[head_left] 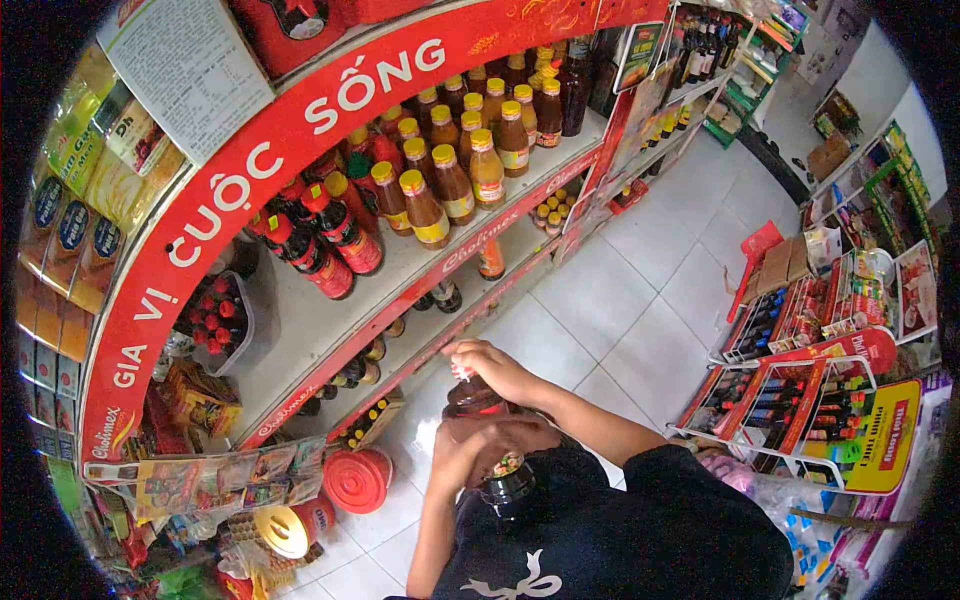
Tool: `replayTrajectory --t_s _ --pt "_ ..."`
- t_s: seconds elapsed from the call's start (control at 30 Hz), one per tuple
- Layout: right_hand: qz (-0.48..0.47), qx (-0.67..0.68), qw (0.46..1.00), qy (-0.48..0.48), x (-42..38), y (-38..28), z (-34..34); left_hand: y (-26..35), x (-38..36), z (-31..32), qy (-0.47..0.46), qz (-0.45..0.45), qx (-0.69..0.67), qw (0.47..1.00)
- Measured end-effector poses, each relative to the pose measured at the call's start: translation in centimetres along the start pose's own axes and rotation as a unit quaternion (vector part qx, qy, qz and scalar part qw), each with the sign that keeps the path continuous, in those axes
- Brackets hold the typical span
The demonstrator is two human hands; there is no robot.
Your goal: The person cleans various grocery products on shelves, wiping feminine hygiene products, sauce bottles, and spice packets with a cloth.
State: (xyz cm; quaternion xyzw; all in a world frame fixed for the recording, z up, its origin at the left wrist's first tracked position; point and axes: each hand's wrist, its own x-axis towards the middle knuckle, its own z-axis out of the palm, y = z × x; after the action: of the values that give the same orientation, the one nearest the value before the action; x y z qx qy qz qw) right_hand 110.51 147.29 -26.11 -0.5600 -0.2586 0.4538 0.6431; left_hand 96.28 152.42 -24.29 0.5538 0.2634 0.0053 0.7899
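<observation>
My left hand (466, 452) is wrapped round the middle of a dark brown bottle (478, 398) held close in front of my black shirt. Over the far end of the bottle curls my right hand (495, 370), its fingers closed near a small pale part. Below my left hand a glossy black end and a small colourful label patch (507, 465) show. My hands cover much of the bottle, and its print is too blurred to read. To the upper left, yellow-capped sauce bottles (430, 210) stand on a shelf, with red-labelled dark bottles (350, 232) beside them.
A long curved shelf unit with a red sign (215, 220) runs along the left. Below it sit a red lidded tub (358, 480) and a yellow-lidded bucket (283, 531). White floor tiles (600, 290) form an aisle. Racks of bottles (790, 410) line the right.
</observation>
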Motion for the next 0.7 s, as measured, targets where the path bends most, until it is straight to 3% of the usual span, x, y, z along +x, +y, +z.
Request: replayTrajectory --t_s 0.03,0.1,0.13,0.2,0.27,0.3,0.33,0.37,0.4,0.43,0.47,0.5,0.53,0.57,0.7 --pt "0.017 -0.002 0.999 -0.036 0.1 -0.1 0.0 -1.0 0.3 -1.1 -0.019 -0.010 -0.046 0.999" --pt "0.021 -0.013 0.997 -0.068 0.7 0.5 0.6 -2.2 1.4 -4.3 -0.212 -0.074 -0.132 0.965" --pt "0.031 -0.013 0.995 -0.090 0.9 0.4 0.8 -2.8 1.6 -4.7 -0.252 -0.080 -0.195 0.945" --pt "0.008 -0.036 0.992 -0.117 1.0 0.0 1.5 -2.8 1.3 -3.7 -0.240 -0.065 -0.345 0.905" --pt "-0.002 -0.046 0.987 -0.152 0.8 -1.3 2.0 -1.6 0.1 -1.7 -0.156 -0.007 -0.450 0.879" --pt "-0.006 -0.047 0.984 -0.173 1.0 -1.5 2.3 -0.3 -0.9 -0.9 -0.090 0.030 -0.436 0.895" --pt "-0.016 -0.046 0.979 -0.197 1.3 -1.3 2.3 -1.1 -0.9 -1.5 0.018 0.135 -0.093 0.986" --pt "-0.042 -0.018 0.975 -0.217 1.5 -1.2 2.2 -1.0 -0.4 -2.1 0.069 0.168 0.205 0.962" --pt "-0.048 -0.039 0.971 -0.231 1.6 -1.6 2.2 -0.5 -0.4 -2.4 0.084 0.179 0.428 0.882" --pt "-0.054 -0.062 0.966 -0.246 1.6 -2.0 2.1 -0.7 -0.2 -2.5 0.071 0.175 0.509 0.840" --pt "-0.039 -0.057 0.964 -0.255 1.7 -2.0 2.0 -1.2 0.1 -2.8 0.047 0.152 0.495 0.854" --pt "-0.026 -0.054 0.963 -0.263 1.7 -2.0 1.8 -3.7 1.2 -3.9 -0.038 0.118 0.267 0.956" --pt "-0.029 -0.046 0.962 -0.269 1.9 -1.6 1.5 -6.2 2.2 -4.9 -0.109 0.031 -0.177 0.978" --pt "-0.006 -0.041 0.964 -0.264 1.8 -1.4 1.6 -8.7 3.4 -5.9 -0.119 -0.057 -0.408 0.903" --pt "0.014 -0.042 0.972 -0.230 2.2 -1.1 1.5 -7.5 0.2 -3.4 -0.018 0.026 -0.140 0.990"
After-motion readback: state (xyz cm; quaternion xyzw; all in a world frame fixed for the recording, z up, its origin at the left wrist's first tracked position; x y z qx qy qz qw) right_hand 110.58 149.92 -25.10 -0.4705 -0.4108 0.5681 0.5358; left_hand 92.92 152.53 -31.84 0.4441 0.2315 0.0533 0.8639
